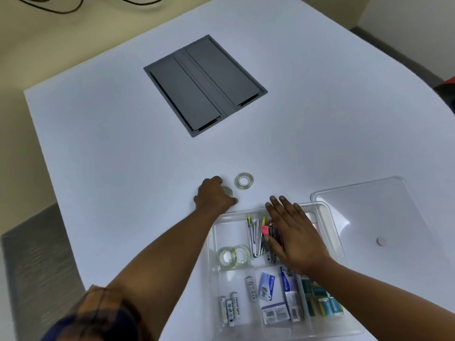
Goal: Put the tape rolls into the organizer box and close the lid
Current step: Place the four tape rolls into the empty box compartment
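Observation:
The clear organizer box [327, 215] stands open at the near right of the white table. Two clear tape rolls [234, 256] lie in its upper left compartment. My left hand [213, 196] rests on the table just beyond the box, its fingers closed over a clear tape roll [227, 191] that shows only at its right edge. Another clear tape roll [244, 181] lies flat on the table just right of that hand, untouched. My right hand [294, 233] lies flat and spread over the box's pen compartment. The clear lid [376, 217] lies on the table to the right of the box.
A dark grey cable hatch [205, 86] is set into the table's middle, far from the hands. The box also holds pens, batteries [230, 311], small packets and blue-green packs. A grey chair [34, 267] stands at the left below the table edge.

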`<state>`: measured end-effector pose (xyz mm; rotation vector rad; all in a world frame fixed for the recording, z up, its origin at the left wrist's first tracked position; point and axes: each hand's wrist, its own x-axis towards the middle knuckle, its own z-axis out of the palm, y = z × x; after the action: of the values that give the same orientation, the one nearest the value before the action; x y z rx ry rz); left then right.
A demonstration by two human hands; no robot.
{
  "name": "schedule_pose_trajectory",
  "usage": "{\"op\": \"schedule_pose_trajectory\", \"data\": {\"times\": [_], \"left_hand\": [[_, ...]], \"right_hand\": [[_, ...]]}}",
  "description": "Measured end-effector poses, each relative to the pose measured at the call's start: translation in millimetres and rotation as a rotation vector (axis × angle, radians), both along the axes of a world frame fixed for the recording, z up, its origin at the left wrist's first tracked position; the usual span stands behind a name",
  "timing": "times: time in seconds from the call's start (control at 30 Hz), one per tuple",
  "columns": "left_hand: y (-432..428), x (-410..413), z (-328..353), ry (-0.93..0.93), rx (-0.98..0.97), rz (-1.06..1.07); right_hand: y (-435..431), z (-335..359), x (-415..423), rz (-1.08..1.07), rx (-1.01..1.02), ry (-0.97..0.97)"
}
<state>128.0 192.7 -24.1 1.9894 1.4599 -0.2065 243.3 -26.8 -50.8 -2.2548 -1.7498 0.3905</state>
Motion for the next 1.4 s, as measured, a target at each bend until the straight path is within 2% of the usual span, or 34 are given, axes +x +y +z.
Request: {"op": "schedule_pose_trajectory", "data": {"times": [0.27, 0.63, 0.87, 1.2, 1.4], "left_hand": [[9.9, -4.1, -1.1, -0.032, 0.106, -0.095], [-30.2, -54.8, 45.1, -0.279, 0.157, -0.202], [-83.0, -85.8, 33.2, -0.202, 0.352, -0.388], [-103.2, -101.3, 9.5, -0.025, 0.423, -0.441], [-97.4, -103.7, 3.7, -0.023, 0.395, -0.467]], "right_hand": [[0.0, 2.0, -0.5, -0.007, -0.005, 0.004], [0.0, -2.8, 0.4, -0.002, 0.007, -0.004], [0.6, -1.9, 0.4, -0.002, -0.01, -0.017], [0.4, -2.3, 0.3, -0.002, 0.006, -0.01], [0.6, -3.8, 0.5, -0.004, -0.002, -0.016]]}}
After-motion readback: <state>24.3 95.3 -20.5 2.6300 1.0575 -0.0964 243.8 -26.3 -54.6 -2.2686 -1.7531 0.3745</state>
